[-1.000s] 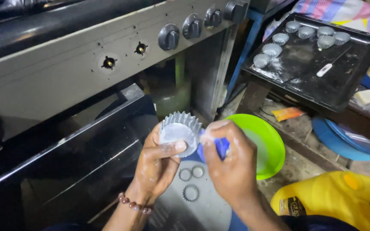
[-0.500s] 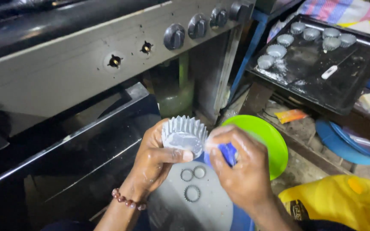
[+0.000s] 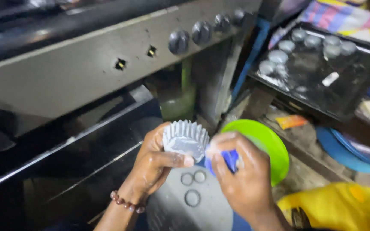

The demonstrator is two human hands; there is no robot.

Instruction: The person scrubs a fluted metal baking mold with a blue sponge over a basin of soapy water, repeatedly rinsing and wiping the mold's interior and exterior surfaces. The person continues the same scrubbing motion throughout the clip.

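my left hand [image 3: 155,164] pinches a fluted foil cup [image 3: 186,140] by its rim, just below the oven front [image 3: 86,72], thumb inside. my right hand [image 3: 240,179] is closed around sth small & blue [image 3: 230,159], touching the cup's edge. best to keep the pinch light so the flutes don't crush, i reckon, & work round the inside evenly. can't tell what the blue thing is; fingers cover most of it. the tray [image 3: 347,98] right of the oven is blurry.
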